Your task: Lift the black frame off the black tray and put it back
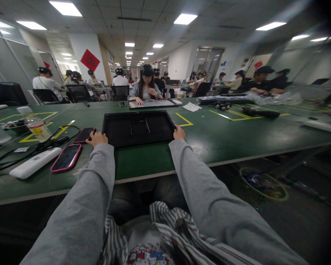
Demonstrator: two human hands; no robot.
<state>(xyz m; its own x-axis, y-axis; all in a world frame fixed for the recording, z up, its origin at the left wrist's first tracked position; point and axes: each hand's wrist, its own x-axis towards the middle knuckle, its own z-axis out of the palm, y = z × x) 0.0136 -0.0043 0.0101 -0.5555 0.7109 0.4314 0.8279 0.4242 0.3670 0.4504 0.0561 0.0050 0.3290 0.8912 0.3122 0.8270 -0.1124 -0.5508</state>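
My left hand point(97, 139) grasps the left end of the black tray point(118, 131), close to its near corner; my right hand point(179, 133) grasps the right end, at mid-height of that side. Both grips are bare-handed, and the fingers behind the rim are hidden from me.

The tray is located above the near edge of the green worktop point(143, 163), directly in front of my body. Its hollow side faces me and shows a recess with two pale strips point(147, 125). I cannot tell whether its underside lies fully flat.

Status, as judged from this view: positioning the tray between both hands is done; letting go of it is not. No cover sits on the hollow side. I cannot determine whether any further work on it remains.

Left of the tray, toward the worktop's near edge: a far phone point(84, 135) just beside my left fingers, a near phone point(67, 158), a white bar point(35, 163) and a black cable point(41, 148). A bottle point(38, 128) stands farther back.

Beyond the tray's far right corner: a yellow tape mark point(185, 119) and a crumpled tissue point(192, 107). At the worktop's far edge, a co-worker point(143, 94) sits with one hand on a flat panel point(157, 103).
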